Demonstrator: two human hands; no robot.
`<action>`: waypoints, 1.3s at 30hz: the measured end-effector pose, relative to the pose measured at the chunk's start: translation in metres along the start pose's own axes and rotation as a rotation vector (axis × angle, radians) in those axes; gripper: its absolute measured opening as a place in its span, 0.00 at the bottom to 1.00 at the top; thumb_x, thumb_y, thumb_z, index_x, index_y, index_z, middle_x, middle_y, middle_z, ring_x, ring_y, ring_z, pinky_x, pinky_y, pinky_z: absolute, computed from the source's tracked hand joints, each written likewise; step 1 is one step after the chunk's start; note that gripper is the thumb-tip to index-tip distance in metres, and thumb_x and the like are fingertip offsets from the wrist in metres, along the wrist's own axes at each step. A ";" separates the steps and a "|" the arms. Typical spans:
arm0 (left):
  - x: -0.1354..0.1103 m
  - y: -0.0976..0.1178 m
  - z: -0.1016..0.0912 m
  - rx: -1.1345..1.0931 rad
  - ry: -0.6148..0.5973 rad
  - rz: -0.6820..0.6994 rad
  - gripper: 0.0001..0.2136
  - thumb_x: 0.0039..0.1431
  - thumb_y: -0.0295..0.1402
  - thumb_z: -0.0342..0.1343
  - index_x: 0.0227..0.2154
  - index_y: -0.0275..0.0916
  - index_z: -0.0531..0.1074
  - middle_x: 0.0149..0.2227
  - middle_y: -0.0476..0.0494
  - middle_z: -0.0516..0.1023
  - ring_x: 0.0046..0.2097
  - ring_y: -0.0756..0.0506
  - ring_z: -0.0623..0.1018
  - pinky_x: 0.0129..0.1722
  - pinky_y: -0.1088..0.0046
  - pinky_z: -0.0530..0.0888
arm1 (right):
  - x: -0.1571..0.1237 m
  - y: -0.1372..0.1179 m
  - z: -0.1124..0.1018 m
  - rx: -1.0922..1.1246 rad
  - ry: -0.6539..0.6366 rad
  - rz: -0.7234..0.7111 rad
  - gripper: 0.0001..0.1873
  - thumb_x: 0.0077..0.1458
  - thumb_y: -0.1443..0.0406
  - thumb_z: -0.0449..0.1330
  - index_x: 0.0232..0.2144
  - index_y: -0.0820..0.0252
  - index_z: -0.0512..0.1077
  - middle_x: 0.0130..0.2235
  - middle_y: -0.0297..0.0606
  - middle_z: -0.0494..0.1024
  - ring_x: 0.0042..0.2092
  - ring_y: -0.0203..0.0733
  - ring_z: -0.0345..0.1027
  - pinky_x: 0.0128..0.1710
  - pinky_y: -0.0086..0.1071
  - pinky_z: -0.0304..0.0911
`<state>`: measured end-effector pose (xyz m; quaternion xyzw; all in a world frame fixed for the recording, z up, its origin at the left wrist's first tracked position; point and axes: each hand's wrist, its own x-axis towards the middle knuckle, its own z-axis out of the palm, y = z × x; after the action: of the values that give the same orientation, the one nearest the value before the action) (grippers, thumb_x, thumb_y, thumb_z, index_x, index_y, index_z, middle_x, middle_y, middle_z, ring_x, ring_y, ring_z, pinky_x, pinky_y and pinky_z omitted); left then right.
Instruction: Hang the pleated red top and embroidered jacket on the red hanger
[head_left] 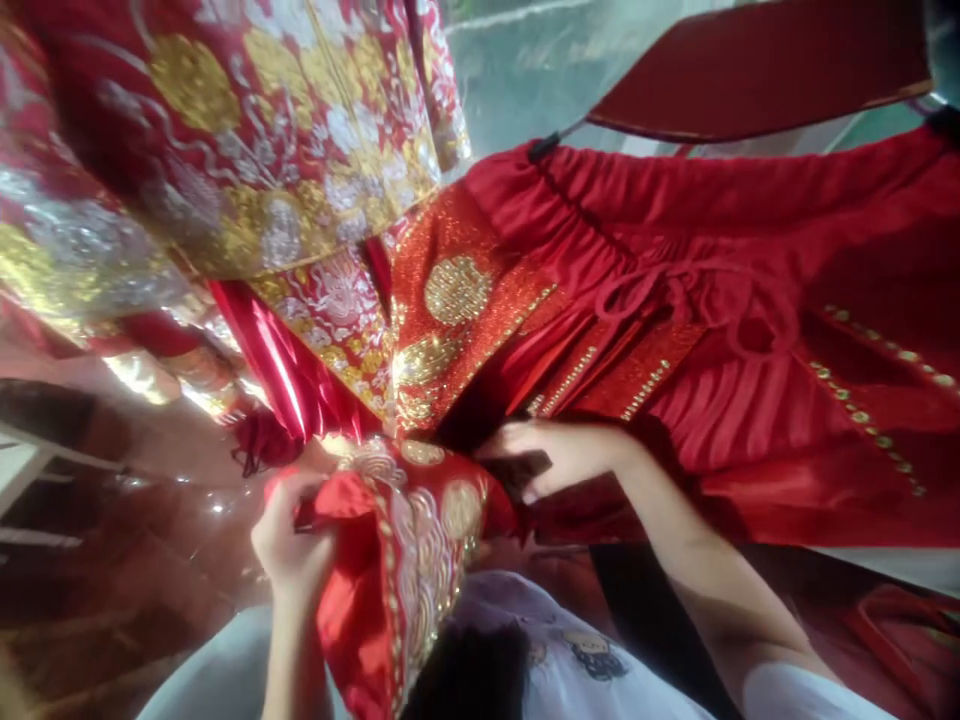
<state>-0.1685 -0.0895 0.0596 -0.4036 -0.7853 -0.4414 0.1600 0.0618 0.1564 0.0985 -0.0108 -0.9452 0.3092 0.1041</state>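
An embroidered red panel (439, 515) with gold and silver patterns is lifted toward me, its plain red lining folded outward. My left hand (292, 530) is closed on the panel's left edge, fingers wrapped over the red cloth. On the panel's other side, my right hand (555, 455) has curled fingers at a dark fold; its fingertips are partly hidden, and what they pinch cannot be made out. Just above it spreads a red skirt (727, 200) with a gathered waistband, a looped drawstring (757, 310) and gold-beaded strips.
A dark red hanger (765, 70) with black clips holds the skirt's waistband. At upper left hangs a red jacket (300, 130) with heavy gold and silver embroidery. A dark red tassel (266, 440) dangles by my left hand. A shiny reddish floor (165, 540) shows below.
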 end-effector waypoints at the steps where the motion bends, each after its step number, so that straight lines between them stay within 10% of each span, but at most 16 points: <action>1: 0.001 0.003 0.000 0.020 0.080 0.110 0.10 0.40 0.23 0.53 0.29 0.40 0.72 0.25 0.53 0.74 0.26 0.49 0.73 0.26 0.75 0.69 | 0.010 -0.012 0.002 0.053 -0.038 -0.009 0.32 0.43 0.62 0.70 0.52 0.57 0.73 0.51 0.41 0.77 0.51 0.39 0.72 0.51 0.32 0.67; 7: 0.023 0.024 0.000 0.218 0.324 0.570 0.14 0.42 0.18 0.49 0.30 0.40 0.72 0.22 0.49 0.74 0.24 0.47 0.71 0.28 0.70 0.66 | 0.090 -0.092 0.030 0.150 -0.017 0.034 0.55 0.50 0.53 0.65 0.69 0.64 0.41 0.65 0.56 0.57 0.63 0.54 0.58 0.57 0.44 0.62; 13: 0.055 0.016 -0.025 0.355 0.665 0.646 0.11 0.43 0.19 0.56 0.28 0.41 0.73 0.21 0.48 0.74 0.23 0.46 0.71 0.27 0.67 0.66 | 0.157 -0.138 0.021 -0.356 -0.045 -0.116 0.32 0.57 0.78 0.46 0.64 0.73 0.51 0.42 0.57 0.76 0.38 0.50 0.73 0.34 0.41 0.67; 20: 0.074 -0.023 -0.034 0.369 0.763 0.521 0.13 0.46 0.19 0.54 0.30 0.46 0.73 0.22 0.47 0.72 0.26 0.42 0.71 0.29 0.62 0.66 | 0.201 -0.164 0.010 -0.451 -0.225 0.048 0.46 0.51 0.78 0.54 0.69 0.70 0.39 0.39 0.52 0.78 0.40 0.50 0.72 0.34 0.40 0.69; 23: 0.083 -0.021 -0.024 0.346 0.796 0.512 0.10 0.44 0.20 0.57 0.28 0.42 0.73 0.21 0.48 0.72 0.25 0.44 0.70 0.30 0.64 0.66 | 0.215 -0.159 -0.006 -0.461 -0.212 0.028 0.32 0.52 0.79 0.53 0.60 0.73 0.61 0.40 0.53 0.77 0.41 0.47 0.73 0.37 0.38 0.68; 26: 0.097 0.001 -0.014 0.343 0.669 0.289 0.06 0.48 0.27 0.59 0.32 0.40 0.73 0.28 0.44 0.76 0.30 0.42 0.73 0.33 0.63 0.67 | 0.231 -0.151 -0.039 -0.572 -0.015 -0.130 0.16 0.55 0.79 0.49 0.39 0.70 0.74 0.37 0.45 0.77 0.43 0.42 0.73 0.42 0.38 0.67; 30: 0.110 0.028 0.001 0.315 0.144 -0.122 0.19 0.49 0.47 0.60 0.39 0.40 0.69 0.36 0.39 0.76 0.38 0.36 0.74 0.30 0.64 0.68 | 0.242 -0.136 -0.101 -0.741 0.288 -0.170 0.21 0.58 0.71 0.39 0.28 0.79 0.70 0.34 0.34 0.75 0.47 0.29 0.71 0.38 0.22 0.60; 35: 0.117 0.038 0.038 0.150 -0.143 0.011 0.19 0.52 0.46 0.58 0.43 0.40 0.67 0.35 0.41 0.76 0.34 0.39 0.77 0.29 0.68 0.69 | 0.218 -0.098 -0.176 -0.906 0.354 -0.101 0.26 0.55 0.66 0.36 0.40 0.86 0.66 0.49 0.40 0.74 0.58 0.29 0.58 0.25 0.14 0.20; 39: 0.132 0.038 0.056 0.268 -0.146 0.026 0.15 0.58 0.36 0.52 0.48 0.40 0.68 0.39 0.36 0.78 0.37 0.37 0.78 0.30 0.67 0.70 | 0.194 -0.068 -0.202 -0.960 0.283 0.180 0.18 0.57 0.74 0.43 0.40 0.81 0.70 0.52 0.42 0.73 0.59 0.34 0.60 0.28 0.11 0.40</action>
<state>-0.2150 0.0322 0.1300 -0.4196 -0.8414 -0.3002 0.1606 -0.0833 0.2359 0.3344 -0.1806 -0.9527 -0.1568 0.1875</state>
